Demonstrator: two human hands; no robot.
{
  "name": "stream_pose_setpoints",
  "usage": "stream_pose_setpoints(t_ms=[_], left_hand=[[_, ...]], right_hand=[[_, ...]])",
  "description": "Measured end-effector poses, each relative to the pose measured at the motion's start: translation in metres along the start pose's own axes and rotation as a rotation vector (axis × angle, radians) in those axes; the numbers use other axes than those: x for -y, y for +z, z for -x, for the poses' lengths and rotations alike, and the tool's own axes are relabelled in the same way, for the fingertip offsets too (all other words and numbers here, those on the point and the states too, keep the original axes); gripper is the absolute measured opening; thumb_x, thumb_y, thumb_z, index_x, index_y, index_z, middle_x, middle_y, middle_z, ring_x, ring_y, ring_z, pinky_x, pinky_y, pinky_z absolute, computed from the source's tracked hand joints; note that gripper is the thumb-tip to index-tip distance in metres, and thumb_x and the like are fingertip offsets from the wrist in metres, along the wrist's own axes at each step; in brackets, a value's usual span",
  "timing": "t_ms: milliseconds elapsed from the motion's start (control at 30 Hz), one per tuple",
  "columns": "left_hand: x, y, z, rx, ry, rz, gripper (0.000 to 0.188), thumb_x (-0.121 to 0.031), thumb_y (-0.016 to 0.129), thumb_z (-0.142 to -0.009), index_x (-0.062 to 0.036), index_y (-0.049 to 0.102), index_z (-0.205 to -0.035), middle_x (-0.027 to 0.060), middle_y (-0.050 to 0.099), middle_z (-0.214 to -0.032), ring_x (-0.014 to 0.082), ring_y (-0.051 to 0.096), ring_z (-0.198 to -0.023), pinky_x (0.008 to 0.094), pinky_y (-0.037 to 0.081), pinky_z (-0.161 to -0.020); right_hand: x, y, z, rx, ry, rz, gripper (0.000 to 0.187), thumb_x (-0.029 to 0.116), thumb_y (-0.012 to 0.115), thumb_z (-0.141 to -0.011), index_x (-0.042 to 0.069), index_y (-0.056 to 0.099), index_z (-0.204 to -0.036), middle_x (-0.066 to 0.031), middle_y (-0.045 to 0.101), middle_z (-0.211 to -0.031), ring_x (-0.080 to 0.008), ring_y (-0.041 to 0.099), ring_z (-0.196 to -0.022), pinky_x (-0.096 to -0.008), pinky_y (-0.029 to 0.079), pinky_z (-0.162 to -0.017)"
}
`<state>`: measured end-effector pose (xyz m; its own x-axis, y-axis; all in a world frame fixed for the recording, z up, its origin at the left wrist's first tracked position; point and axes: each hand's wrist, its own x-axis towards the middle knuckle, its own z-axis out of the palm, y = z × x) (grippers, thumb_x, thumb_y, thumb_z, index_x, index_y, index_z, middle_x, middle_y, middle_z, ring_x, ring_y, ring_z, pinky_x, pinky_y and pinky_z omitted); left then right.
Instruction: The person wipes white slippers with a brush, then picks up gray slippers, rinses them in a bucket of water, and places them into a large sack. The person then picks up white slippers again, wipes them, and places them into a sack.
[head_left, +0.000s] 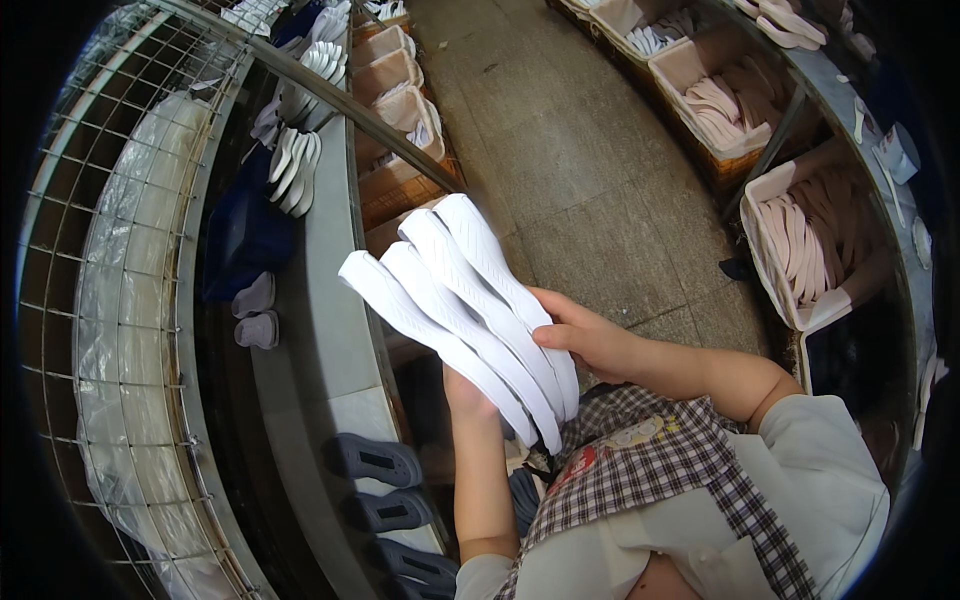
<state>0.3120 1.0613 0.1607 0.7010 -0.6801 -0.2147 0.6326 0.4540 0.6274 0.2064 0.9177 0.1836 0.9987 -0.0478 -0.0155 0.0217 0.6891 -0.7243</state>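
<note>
Several white shoe soles (470, 320), lying side by side in a fanned stack, are held up in front of my body. My right hand (575, 332) grips the stack's right edge, its thumb laid over the outermost sole. From below on the left, my left hand (468, 392) supports the soles; most of its fingers are hidden behind them. To the left of that forearm, dark grey soles (375, 460) rest on a pale bench (335, 345).
A wire mesh rack (130, 270) with plastic sheeting stands at left. White soles (297, 170) and a blue bin (245, 235) sit beyond the bench. Lined baskets (765, 225) of pinkish soles line the right, below a shelf. A metal bar (330, 95) crosses the upper left.
</note>
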Motion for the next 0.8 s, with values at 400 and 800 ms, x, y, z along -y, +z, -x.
stream_pose_setpoints(t_ms=[400,800], left_hand=[[0.008,-0.019,-0.003,0.038,-0.016,-0.006,0.047,-0.029,0.045,-0.095,0.0029,0.04,-0.13,0.0164,0.051,-0.125,0.0285,0.054,-0.111,0.0399,0.047,-0.092],[0.005,-0.002,-0.007,0.063,0.054,-0.101,0.045,-0.021,0.051,-0.093,0.0018,0.04,-0.13,0.0151,0.051,-0.123,0.0276,0.055,-0.108,0.0394,0.049,-0.089]], right_hand=[[0.002,-0.008,0.005,0.006,0.034,0.087,0.075,0.026,0.065,-0.081,-0.001,0.026,-0.14,-0.0176,0.036,-0.135,-0.0266,0.037,-0.125,-0.039,0.031,-0.105],[-0.004,-0.028,0.008,-0.01,-0.015,0.424,0.076,0.03,0.067,-0.08,0.002,0.028,-0.14,-0.0178,0.029,-0.132,-0.0318,0.031,-0.128,-0.04,0.028,-0.106]])
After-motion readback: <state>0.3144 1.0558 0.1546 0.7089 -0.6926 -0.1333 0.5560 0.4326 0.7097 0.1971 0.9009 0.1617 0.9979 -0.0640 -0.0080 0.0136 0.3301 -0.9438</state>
